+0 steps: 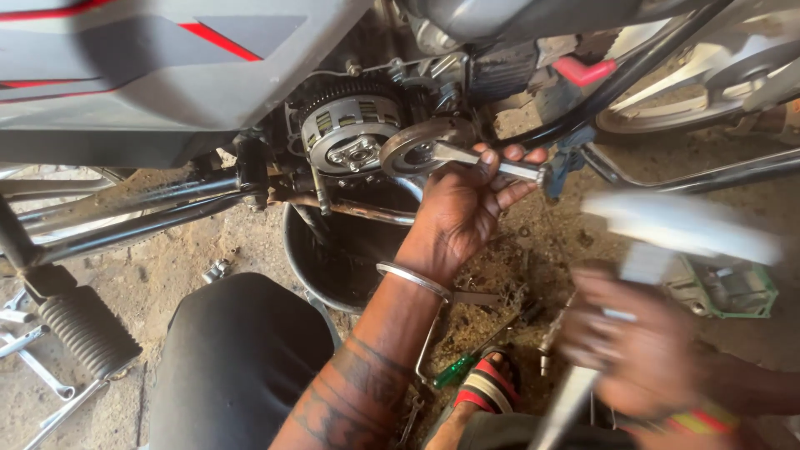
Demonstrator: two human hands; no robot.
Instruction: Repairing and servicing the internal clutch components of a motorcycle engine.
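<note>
My left hand (461, 208), with a metal bangle on the wrist and tattoos on the forearm, grips a short steel bar (492, 165). The bar's tip rests against a round metal disc (417, 143) on the open side of a motorcycle engine. Just left of the disc sits the exposed clutch assembly (350, 133). My right hand (633, 342) is blurred with motion at the lower right. It grips the handle of a hammer-like tool whose pale head (683, 225) is smeared above it.
A black basin (304, 250) stands on the dirt floor under the engine. A green-handled screwdriver (454, 371) lies beside a foot in a striped sandal (487, 387). Wrenches (33, 358) and a ribbed footpeg (87, 329) are at the left, a green box (725, 287) at the right.
</note>
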